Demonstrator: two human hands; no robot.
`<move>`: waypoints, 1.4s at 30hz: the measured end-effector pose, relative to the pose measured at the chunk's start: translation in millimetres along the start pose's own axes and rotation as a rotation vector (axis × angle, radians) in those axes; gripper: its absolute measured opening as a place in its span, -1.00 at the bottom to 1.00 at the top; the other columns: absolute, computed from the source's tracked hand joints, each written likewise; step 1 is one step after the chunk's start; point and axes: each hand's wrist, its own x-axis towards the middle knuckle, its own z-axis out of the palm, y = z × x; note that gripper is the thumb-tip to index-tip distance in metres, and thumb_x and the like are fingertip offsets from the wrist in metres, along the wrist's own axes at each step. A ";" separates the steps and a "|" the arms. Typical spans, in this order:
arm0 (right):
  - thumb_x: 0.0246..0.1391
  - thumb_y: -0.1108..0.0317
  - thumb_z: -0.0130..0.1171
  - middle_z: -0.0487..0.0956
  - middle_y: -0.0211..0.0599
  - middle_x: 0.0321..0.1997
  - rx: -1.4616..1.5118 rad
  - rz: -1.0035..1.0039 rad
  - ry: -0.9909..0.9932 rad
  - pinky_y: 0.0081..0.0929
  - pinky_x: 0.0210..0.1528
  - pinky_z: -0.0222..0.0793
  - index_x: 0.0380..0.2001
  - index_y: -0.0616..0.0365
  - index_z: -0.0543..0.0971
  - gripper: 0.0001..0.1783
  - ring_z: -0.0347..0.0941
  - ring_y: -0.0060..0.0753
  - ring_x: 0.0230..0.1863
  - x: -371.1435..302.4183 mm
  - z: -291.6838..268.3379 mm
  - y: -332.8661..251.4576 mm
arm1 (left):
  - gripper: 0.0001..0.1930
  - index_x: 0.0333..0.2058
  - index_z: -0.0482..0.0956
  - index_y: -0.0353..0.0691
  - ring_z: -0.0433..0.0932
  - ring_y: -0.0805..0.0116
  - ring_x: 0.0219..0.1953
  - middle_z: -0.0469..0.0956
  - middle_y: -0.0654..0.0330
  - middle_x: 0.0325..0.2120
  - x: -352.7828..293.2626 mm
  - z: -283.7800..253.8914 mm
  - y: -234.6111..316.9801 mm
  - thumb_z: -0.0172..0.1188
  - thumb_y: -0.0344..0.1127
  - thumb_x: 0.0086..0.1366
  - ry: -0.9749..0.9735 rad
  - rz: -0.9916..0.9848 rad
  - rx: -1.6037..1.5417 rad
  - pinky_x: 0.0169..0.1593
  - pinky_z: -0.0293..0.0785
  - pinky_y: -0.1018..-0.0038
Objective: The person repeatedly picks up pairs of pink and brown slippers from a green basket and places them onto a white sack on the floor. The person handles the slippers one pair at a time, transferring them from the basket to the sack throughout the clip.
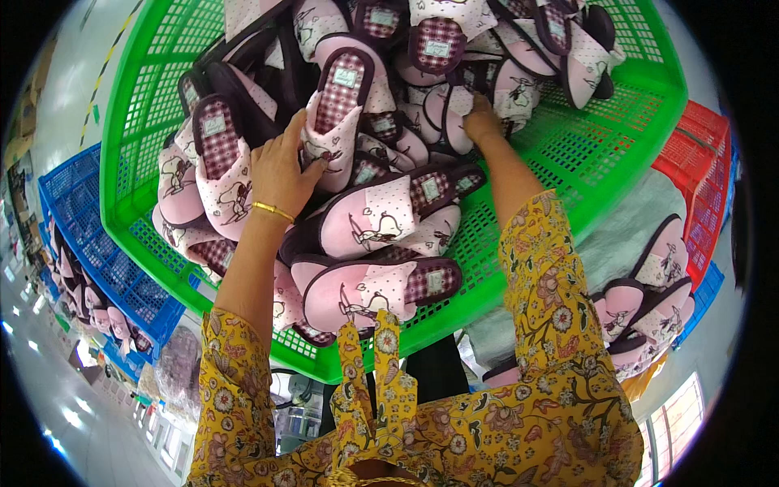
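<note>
A large green plastic basket (pixel 600 174) holds a heap of pink slippers with dark edging, checked insoles and a cartoon print. My left hand (pixel 280 166), with a gold bracelet at its wrist, grips the side of one slipper (pixel 334 150) that stands toe-down among the others. The thumb lies against its dotted upper, and the fingertips are partly hidden behind it. Farther right, my right hand (pixel 484 126) is closed on the edge of another slipper (pixel 456 122), its fingers partly out of sight. Nearer to me, a pink slipper (pixel 357 288) lies sideways on the pile.
To the left stands a blue plastic crate (pixel 97 219), with more slippers (pixel 114 321) beside it. Red crates (pixel 694 178) are on the right. Below them several pink slippers (pixel 649 304) lie near greyish plastic sheeting (pixel 621 219). The green basket's rim (pixel 312 369) comes close to my body.
</note>
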 end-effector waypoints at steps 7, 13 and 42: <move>0.03 0.33 -0.03 0.17 -0.15 0.34 -0.196 0.026 -0.206 -0.11 0.20 0.24 0.27 -0.01 0.19 -0.34 0.27 0.02 0.22 9.0 -4.1 2.6 | -0.37 0.06 0.37 0.00 0.49 0.07 -0.14 0.53 0.12 -0.26 9.9 -6.7 -11.9 0.35 -0.25 -0.05 -0.184 0.033 -0.054 -0.06 0.33 0.22; 0.05 0.23 0.07 0.13 -0.21 0.37 -0.250 -0.005 -0.189 -0.16 0.25 0.20 0.32 -0.06 0.10 -0.26 0.18 -0.06 0.31 22.4 1.1 19.3 | -0.55 -0.20 0.51 -0.26 0.39 0.04 -0.01 0.38 0.08 -0.01 9.3 -4.8 -13.8 0.38 -0.44 -0.16 0.033 0.203 -0.050 0.02 0.38 0.27; -0.16 0.16 0.35 0.54 -0.02 -0.04 0.579 -0.252 0.061 -0.24 0.06 0.34 -0.04 0.12 0.52 -0.44 0.42 0.03 0.04 -23.0 19.5 -88.5 | -0.60 -0.16 0.48 -0.30 0.35 0.02 0.03 0.46 0.11 -0.03 4.2 10.7 -13.6 0.30 -0.41 -0.05 0.109 0.146 -0.113 0.11 0.28 0.26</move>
